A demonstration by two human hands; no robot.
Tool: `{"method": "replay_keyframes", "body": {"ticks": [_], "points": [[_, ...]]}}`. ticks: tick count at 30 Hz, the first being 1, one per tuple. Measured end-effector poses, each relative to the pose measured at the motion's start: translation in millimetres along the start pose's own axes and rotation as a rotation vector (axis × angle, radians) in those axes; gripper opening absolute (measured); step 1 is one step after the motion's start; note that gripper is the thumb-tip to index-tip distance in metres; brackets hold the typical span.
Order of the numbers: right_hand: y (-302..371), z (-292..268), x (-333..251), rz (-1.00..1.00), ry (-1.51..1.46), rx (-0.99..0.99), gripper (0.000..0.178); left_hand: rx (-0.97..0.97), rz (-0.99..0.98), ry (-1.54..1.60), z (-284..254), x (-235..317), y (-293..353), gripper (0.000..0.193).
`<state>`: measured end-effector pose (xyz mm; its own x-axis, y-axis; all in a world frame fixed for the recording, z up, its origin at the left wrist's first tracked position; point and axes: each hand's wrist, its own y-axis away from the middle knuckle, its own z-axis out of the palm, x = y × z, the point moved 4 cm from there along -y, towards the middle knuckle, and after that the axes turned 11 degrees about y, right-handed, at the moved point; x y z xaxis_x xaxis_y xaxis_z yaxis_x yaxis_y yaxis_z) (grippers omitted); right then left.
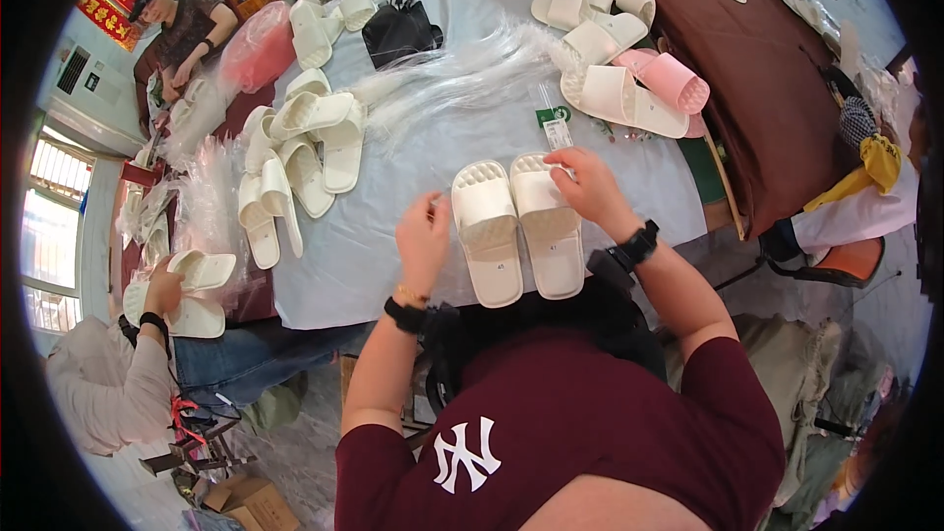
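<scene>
A pair of cream-white slide slippers lies side by side before me, toes away from me. The left slipper (pixel 486 205) and the right slipper (pixel 547 199) have quilted insoles and wide straps. My left hand (pixel 421 244) is beside the left slipper, fingers curled and closed; whether something small is in them I cannot make out. Over the right slipper's outer toe edge, my right hand (pixel 596 195) has its thumb and forefinger apart. A green and white tag (pixel 557 128) lies just beyond those fingertips; its lower end meets the hand.
White slippers (pixel 313 128) are heaped at the left, with more (pixel 602 39) at the far right around a pink slipper (pixel 678 84). Clear plastic bags (pixel 462 64) spread across the table cover (pixel 393 285). A black bag (pixel 401 34) stands behind. At the left, a person's hand (pixel 165 287) holds slippers.
</scene>
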<state>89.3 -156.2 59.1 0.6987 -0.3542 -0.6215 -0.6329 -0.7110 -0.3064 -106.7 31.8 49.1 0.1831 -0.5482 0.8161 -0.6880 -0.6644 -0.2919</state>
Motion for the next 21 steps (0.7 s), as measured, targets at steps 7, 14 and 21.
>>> {"method": "replay_keyframes", "body": {"ticks": [7, 14, 21], "points": [[-37, 48, 3, 0.13, 0.406, -0.244, 0.028, -0.114, -0.29, -0.192, 22, -66, -53, 0.039], [-32, 67, 17, 0.119, 0.337, -0.133, 0.029, -0.09, -0.179, -0.18, 41, -62, -67, 0.025], [-32, 45, -10, -0.006, -0.217, 0.033, 0.022, -0.056, -0.116, 0.323, 63, -8, -65, 0.016]]}}
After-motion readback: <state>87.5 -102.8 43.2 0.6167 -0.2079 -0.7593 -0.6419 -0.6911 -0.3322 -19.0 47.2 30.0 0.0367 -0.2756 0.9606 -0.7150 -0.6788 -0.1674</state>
